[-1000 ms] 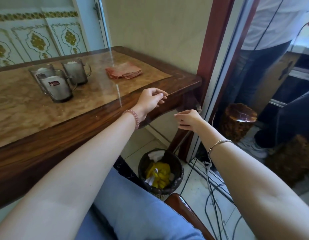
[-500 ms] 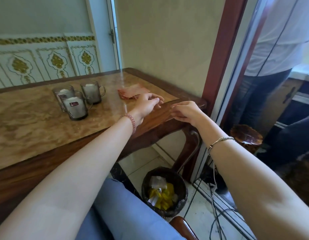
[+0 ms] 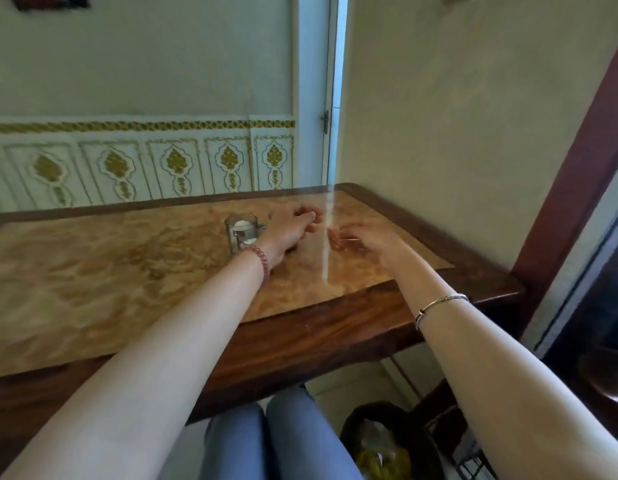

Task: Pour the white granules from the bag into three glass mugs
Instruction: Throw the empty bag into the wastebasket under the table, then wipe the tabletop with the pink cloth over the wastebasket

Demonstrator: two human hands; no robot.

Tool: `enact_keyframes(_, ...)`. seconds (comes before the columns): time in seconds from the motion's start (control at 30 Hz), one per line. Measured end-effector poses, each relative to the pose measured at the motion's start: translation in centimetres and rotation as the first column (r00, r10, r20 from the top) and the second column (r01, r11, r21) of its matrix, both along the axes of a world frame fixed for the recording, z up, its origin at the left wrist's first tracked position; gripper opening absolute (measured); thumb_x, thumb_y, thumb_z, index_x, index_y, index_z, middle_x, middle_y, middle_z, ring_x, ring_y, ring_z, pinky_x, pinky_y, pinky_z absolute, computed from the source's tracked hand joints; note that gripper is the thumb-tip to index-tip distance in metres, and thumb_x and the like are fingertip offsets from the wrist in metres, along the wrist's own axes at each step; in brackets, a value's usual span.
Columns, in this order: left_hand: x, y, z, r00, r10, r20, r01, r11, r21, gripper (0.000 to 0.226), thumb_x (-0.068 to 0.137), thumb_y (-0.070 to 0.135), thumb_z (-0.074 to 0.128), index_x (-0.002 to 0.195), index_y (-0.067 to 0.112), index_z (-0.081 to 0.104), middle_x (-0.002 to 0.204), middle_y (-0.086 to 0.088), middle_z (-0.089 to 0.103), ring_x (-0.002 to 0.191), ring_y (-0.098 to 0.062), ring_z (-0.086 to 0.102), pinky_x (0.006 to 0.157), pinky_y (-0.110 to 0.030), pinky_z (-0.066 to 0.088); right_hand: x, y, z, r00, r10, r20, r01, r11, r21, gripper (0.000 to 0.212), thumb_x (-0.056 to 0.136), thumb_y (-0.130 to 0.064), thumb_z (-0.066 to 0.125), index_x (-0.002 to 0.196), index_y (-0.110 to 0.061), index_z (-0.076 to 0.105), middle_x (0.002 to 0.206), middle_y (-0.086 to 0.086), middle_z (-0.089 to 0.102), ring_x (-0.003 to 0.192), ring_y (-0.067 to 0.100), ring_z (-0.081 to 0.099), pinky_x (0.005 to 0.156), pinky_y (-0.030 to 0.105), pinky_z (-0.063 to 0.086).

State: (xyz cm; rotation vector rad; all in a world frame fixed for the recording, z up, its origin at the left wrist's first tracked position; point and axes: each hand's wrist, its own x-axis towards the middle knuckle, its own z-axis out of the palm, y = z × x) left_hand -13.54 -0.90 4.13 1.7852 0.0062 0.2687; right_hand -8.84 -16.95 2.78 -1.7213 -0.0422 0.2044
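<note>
A: Where's the glass mug (image 3: 241,233)?
B: On the surface (image 3: 93,271), white granules inside, touching the left hand (image 3: 289,230) at its nine o'clock. That hand's fingers curl loosely, holding nothing.
A: And the right hand (image 3: 363,241)?
B: Blurred; I cannot tell its grip. It reaches over something reddish at twelve o'clock. Both hands have moved from the surface's edge to above it.

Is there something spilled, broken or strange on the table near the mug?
Nothing stands out. The one visible mug stands upright with white granules inside, and no spill shows on the table. The picture is blurred around both hands, so small grains could be missed.
</note>
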Motion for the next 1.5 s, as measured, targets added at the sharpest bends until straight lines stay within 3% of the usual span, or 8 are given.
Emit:
enact_keyframes(0.23,-1.2,6.9,-1.0,0.978,0.207,-0.028,-0.206,0.978,0.045,0.016,0.096,0.009,0.049,0.101,0.012,0.064,0.09,-0.001,0.064,0.076,-0.01,0.058,0.06,-0.017,0.043,1.6,7.5,-1.7,0.99,0.144,0.005,-0.144,0.988,-0.063,0.012,0.089,0.0,0.063,0.085,-0.009,0.069,0.094,0.014,0.072,0.078,0.019,0.066,0.081,0.033,0.056)
enact_keyframes(0.33,-2.0,9.4,-2.4,0.96,0.275,-0.051,-0.271,0.96,0.065,0.016,0.094,0.012,0.051,0.106,0.015,0.061,0.098,0.001,0.061,0.078,-0.007,0.055,0.058,-0.018,0.042,1.6,10.3,-3.4,0.988,0.156,-0.005,-0.156,0.984,-0.085,0.015,0.088,0.002,0.062,0.098,-0.004,0.071,0.1,0.016,0.072,0.084,0.024,0.066,0.085,0.038,0.056)
enact_keyframes(0.5,-2.2,10.9,-4.4,0.928,0.329,-0.174,-0.322,0.944,0.07,0.034,0.095,0.013,0.051,0.128,0.01,0.053,0.121,-0.006,0.058,0.11,-0.02,0.056,0.08,-0.027,0.046,1.1,12.6,-5.2,0.992,0.125,0.008,-0.123,0.981,-0.151,0.022,0.086,0.007,0.057,0.105,0.009,0.069,0.09,0.019,0.066,0.068,0.021,0.058,0.063,0.029,0.049)
enact_keyframes(0.67,-2.2,11.1,-6.3,0.944,0.264,-0.196,-0.249,0.963,0.1,0.04,0.095,0.003,0.05,0.135,0.006,0.051,0.131,-0.005,0.057,0.122,-0.017,0.053,0.099,-0.028,0.045,0.9,13.6,-6.1,0.987,0.117,0.108,-0.093,0.975,-0.201,0.028,0.087,-0.001,0.062,0.113,-0.005,0.071,0.112,0.01,0.07,0.091,0.017,0.059,0.077,0.027,0.047)
enact_keyframes(0.8,-2.1,11.9,-6.9,0.947,0.285,-0.149,-0.277,0.958,0.072,0.043,0.09,-0.01,0.048,0.129,0.004,0.057,0.128,-0.007,0.061,0.121,-0.017,0.055,0.103,-0.032,0.044,0.9,14.8,-6.3,0.985,0.068,0.161,-0.036,0.98,-0.194,0.029,0.085,0.0,0.064,0.113,-0.004,0.071,0.101,0.003,0.067,0.094,0.011,0.055,0.078,0.022,0.042)
enact_keyframes(1.23,-3.7,18.8,-4.8,0.864,0.491,-0.107,-0.494,0.87,0.001,0.044,0.089,-0.012,0.041,0.12,0.007,0.065,0.117,-0.007,0.067,0.104,-0.012,0.059,0.098,-0.039,0.045,1.5,24.0,-5.7,0.966,0.215,0.141,-0.183,0.961,-0.209,0.036,0.077,0.002,0.067,0.112,-0.008,0.072,0.109,0.008,0.072,0.104,0.022,0.065,0.093,0.035,0.053)
enact_keyframes(1.4,-2.5,20.3,-4.9,0.863,0.494,-0.103,-0.496,0.868,0.003,0.046,0.09,-0.011,0.041,0.124,0.011,0.063,0.119,-0.007,0.066,0.083,-0.01,0.059,0.069,-0.021,0.047,3.0,25.9,-5.9,0.962,0.238,0.132,-0.211,0.958,-0.192,0.044,0.081,0.008,0.061,0.123,-0.004,0.066,0.116,0.01,0.069,0.102,0.023,0.063,0.076,0.026,0.049)
enact_keyframes(1.5,-1.6,20.6,-5.1,0.87,0.479,-0.122,-0.483,0.876,-0.008,0.045,0.092,-0.01,0.041,0.123,0.013,0.063,0.119,-0.001,0.065,0.099,-0.011,0.058,0.069,-0.015,0.045,3.7,26.5,-6.3,0.963,0.244,0.114,-0.22,0.957,-0.189,0.045,0.082,0.009,0.058,0.124,-0.004,0.065,0.118,0.01,0.069,0.107,0.024,0.063,0.075,0.025,0.048)
